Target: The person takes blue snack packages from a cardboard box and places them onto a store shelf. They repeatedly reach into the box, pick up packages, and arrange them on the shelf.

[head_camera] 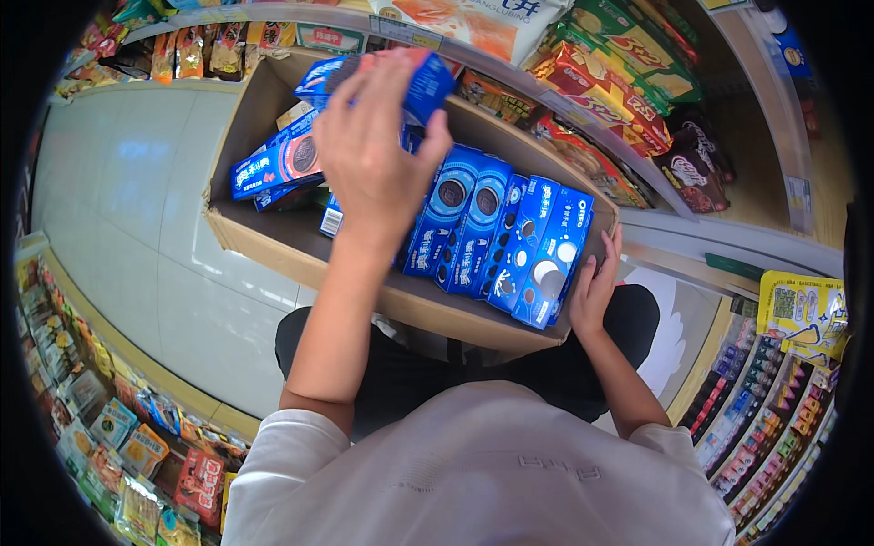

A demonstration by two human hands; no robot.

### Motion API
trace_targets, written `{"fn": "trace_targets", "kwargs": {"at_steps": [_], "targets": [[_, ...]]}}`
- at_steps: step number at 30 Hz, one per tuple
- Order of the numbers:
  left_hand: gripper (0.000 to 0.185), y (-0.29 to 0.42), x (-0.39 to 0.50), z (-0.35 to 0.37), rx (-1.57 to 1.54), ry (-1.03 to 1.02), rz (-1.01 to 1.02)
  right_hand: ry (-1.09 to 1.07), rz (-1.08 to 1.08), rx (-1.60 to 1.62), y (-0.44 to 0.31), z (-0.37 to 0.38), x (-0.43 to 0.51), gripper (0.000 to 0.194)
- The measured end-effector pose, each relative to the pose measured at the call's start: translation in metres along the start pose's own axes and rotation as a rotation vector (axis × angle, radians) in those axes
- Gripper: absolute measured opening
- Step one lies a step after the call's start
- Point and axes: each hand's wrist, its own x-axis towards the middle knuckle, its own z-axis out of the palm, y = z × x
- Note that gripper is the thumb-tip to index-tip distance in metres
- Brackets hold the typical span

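My left hand reaches over a long open cardboard box. Its fingers and thumb span a blue Oreo cookie carton above the box's far side; hand and carton are slightly blurred. Several more blue Oreo cartons stand packed in a row at the right end of the box. Toward the left end, other Oreo cartons lie loose and tilted. My right hand holds the near right corner of the cardboard box from outside. My forearm hides part of the box's middle.
Right behind the box is a shelf with red-and-yellow biscuit packs and a large white bag. Tiled floor extends left. Snack shelves curve along the lower left, and racks of small packs stand at right.
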Motion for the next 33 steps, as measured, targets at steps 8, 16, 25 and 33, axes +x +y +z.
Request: {"fn": "trace_targets", "kwargs": {"at_steps": [8,16,25,33], "targets": [[0.051,0.086,-0.036,0.003,-0.164,-0.073,0.134,0.034,-0.002,0.030,-0.002,0.002,0.001,0.044],[0.035,0.118,-0.086,0.005,-0.282,-0.223,0.239,0.070,0.011,0.071,0.000,0.002,0.001,0.046],[0.040,0.110,-0.107,0.009,-0.405,-0.280,0.308,0.133,0.017,0.059,-0.028,-0.016,0.022,0.042],[0.042,0.112,-0.108,0.005,-0.426,-0.386,0.333,-0.368,0.037,0.290,-0.110,-0.043,0.085,0.032]]}}
